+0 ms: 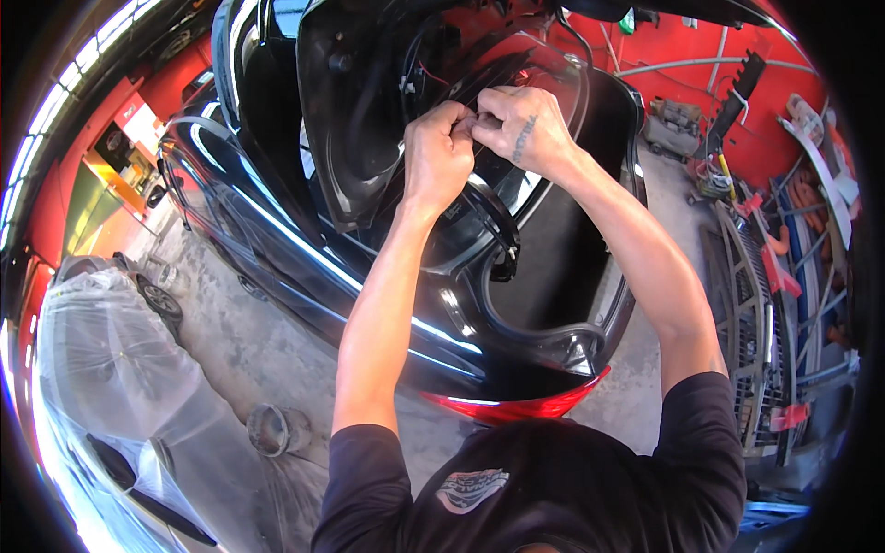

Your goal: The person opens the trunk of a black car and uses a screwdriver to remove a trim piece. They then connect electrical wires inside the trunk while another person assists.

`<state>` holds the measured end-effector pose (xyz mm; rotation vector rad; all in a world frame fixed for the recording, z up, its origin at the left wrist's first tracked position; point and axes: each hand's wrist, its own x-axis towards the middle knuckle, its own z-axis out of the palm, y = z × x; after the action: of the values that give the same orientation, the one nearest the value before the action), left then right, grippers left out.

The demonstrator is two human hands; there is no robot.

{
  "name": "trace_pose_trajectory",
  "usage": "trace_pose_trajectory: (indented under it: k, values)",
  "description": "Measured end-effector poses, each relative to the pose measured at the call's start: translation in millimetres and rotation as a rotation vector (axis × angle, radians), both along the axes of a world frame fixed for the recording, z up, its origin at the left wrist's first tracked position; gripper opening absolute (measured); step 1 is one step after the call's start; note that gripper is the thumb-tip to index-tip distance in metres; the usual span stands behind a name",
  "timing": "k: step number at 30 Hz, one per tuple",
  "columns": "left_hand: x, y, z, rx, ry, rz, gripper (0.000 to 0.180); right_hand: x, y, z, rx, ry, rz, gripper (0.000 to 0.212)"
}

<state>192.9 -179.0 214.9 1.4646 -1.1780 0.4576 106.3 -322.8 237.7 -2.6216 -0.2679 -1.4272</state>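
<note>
Both my arms are raised to the inner side of the lifted trunk lid (346,120) of a black car (277,240). My left hand (437,155) is closed, its thumb and fingertips pinched together. Right beside it, my right hand (527,129) is curled, and its fingertips meet those of the left. Whatever lies between the fingertips is too small and hidden to make out. Behind the hands are the dark inner panel and thin wiring. Below them a curved black trunk hinge arm (498,217) reaches down to the open trunk (562,267).
A red tail light (525,405) is at the car's near corner, close to my body. To the left stand a plastic-covered vehicle (120,350) and a bucket (277,430) on the grey floor. Car grilles and other parts (756,323) are stacked at the right, by a red wall (774,111).
</note>
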Motion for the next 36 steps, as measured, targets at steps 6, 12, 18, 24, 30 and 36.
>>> trace_pose_trajectory:
  k: [6, 12, 18, 24, 30, 36]
  values:
    - [3, -7, -3, -0.002, -0.035, 0.059, 0.006, 0, -5, 1, 0.174, 0.091, -0.017, 0.018]
    - [0, -9, -5, -0.02, 0.0, 0.034, 0.006, 6, -15, -6, 0.23, 0.007, 0.004, 0.018]
    - [-2, -9, -3, -0.087, 0.088, -0.008, 0.009, -39, -86, 5, 0.418, -0.054, -0.188, 0.022]
    - [4, -3, -4, -0.064, 0.223, -0.039, 0.018, -64, -24, -17, 0.524, 0.3, -0.054, 0.062]
    - [-1, 0, 3, -0.017, 0.355, -0.121, 0.018, -69, 14, -20, 0.813, 0.324, 0.182, 0.07]
    - [4, 0, 1, -0.05, 0.298, -0.166, 0.018, -56, 27, -27, 0.728, 0.204, 0.204, 0.041]
